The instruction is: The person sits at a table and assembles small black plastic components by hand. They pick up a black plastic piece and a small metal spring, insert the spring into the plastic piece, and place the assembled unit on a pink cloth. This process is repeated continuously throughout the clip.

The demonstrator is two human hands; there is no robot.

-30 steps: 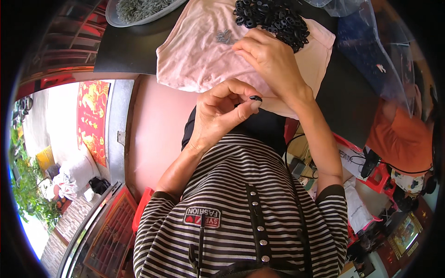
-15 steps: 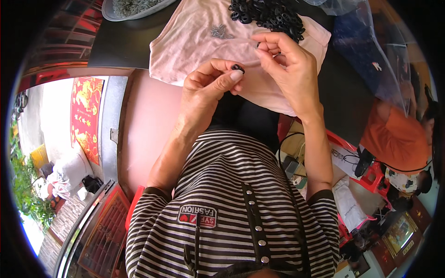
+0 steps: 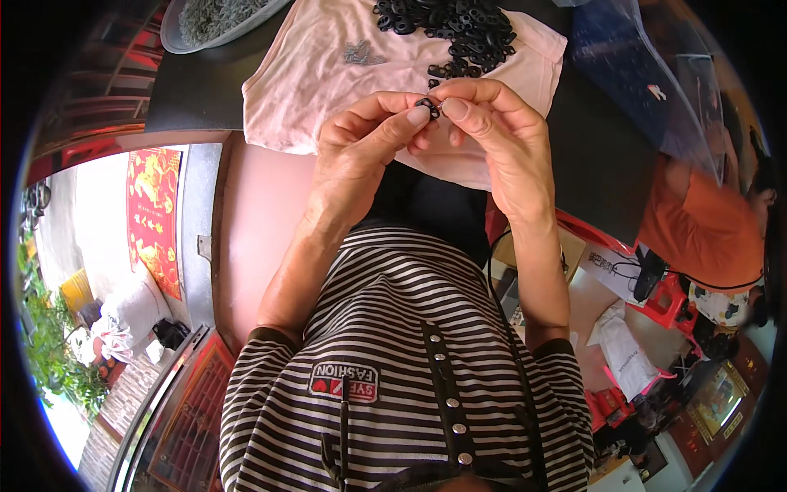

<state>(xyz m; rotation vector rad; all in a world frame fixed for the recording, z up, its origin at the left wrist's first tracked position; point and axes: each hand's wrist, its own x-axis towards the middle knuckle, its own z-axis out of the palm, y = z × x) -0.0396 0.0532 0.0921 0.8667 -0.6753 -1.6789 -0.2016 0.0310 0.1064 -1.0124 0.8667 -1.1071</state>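
Observation:
My left hand [image 3: 361, 143] pinches a small black plastic piece with holes [image 3: 428, 107] between thumb and forefinger. My right hand [image 3: 504, 135] meets it from the other side, thumb and forefinger pressed together right beside the piece. Whatever those right fingertips hold is too small and covered to make out. Just beyond the hands, a pile of similar black plastic pieces [image 3: 484, 37] lies on a pale pink cloth [image 3: 287, 90]. Left of that pile is a little heap of thin grey metal pieces [image 3: 361, 54].
A pale bowl [image 3: 170, 34] full of grey pieces stands at the far left of the dark table [image 3: 193, 94]. Clear plastic sheeting [image 3: 656, 74] hangs over the right side. Another person in an orange top [image 3: 693, 234] is at the right, near a red stool [image 3: 668, 307].
My right hand has come down and left, so its fingertips now meet the black piece in my left hand. The view has shifted slightly, moving the table things leftward.

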